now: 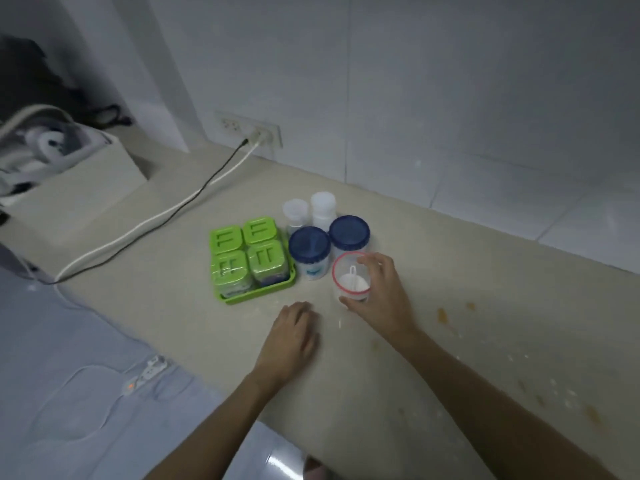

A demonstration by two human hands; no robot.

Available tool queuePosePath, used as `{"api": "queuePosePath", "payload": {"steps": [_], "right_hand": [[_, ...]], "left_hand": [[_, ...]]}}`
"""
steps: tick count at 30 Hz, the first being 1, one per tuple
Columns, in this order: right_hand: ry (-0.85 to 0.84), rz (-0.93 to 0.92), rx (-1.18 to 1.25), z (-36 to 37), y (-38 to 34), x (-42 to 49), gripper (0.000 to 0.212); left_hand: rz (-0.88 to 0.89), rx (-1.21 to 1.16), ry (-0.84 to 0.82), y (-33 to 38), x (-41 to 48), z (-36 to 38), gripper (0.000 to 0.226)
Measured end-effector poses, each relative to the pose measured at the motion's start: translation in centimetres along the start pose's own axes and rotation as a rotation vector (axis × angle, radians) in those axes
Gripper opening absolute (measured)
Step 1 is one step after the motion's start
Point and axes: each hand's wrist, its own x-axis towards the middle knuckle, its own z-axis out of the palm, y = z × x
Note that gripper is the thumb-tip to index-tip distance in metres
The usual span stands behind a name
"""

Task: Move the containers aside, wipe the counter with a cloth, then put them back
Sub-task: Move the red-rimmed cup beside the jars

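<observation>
— Beige stone, that worktop (433, 278), and speckled with crumbs and orange smears toward its right end. Where are your hands?

— Both over it, near the front edge. My right hand (379, 289) is curled around the clear container with the red rim (349, 277), thumb at the near side, fingers over the far side of the rim. It stands on the worktop with white powder and a small white scoop inside.

— And the left?

— My left hand (294, 336) lies flat on the stone, palm down, fingers loosely together, gripping nothing. It sits just in front of the containers, apart from them.

— What else is in that group?

— Two jars with dark blue lids: one (309, 247) just left of the red-rimmed container, the other (349, 233) right behind it. Behind those, toward the wall, are two small pale bottles (313, 209) side by side. To the left is a green tray (258, 296) holding four green-lidded tubs (247, 256) in a square.

— Anything toward the left end?

— A white cable and a black cable (194, 197) run from the wall socket (258, 133) across the worktop to its front edge. A cream box (69, 188) sits at the far left corner; I cannot make out its contents.
</observation>
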Motion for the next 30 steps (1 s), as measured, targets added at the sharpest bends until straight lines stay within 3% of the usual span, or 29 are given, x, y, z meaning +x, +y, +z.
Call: {"api": "queuePosePath", "payload": {"steps": [12, 15, 18, 24, 30], "right_hand": [[-0.043, 0.049, -0.05, 5.2, -2.3, -0.1, 0.077], [-0.041, 0.036, -0.108, 4.3, -2.0, -1.8, 0.082], [-0.02, 0.035, -0.195, 2.8, -0.6, -5.6, 0.07], [-0.001, 0.196, -0.276, -2.0, 4.8, -16.4, 0.061], [0.089, 0.407, -0.251, -8.9, 10.1, -26.3, 0.061]], "left_hand": [[0.027, -0.083, 0.051, -3.0, -2.7, 0.4, 0.035], [0.103, -0.112, 0.068, -1.9, -2.8, 0.3, 0.031], [0.212, -0.127, 0.068, -0.2, -3.0, 0.7, 0.029], [0.472, -0.163, -0.039, 7.0, -3.5, 3.3, 0.032], [0.71, -0.177, -0.124, 18.6, -3.8, 6.6, 0.036]]}}
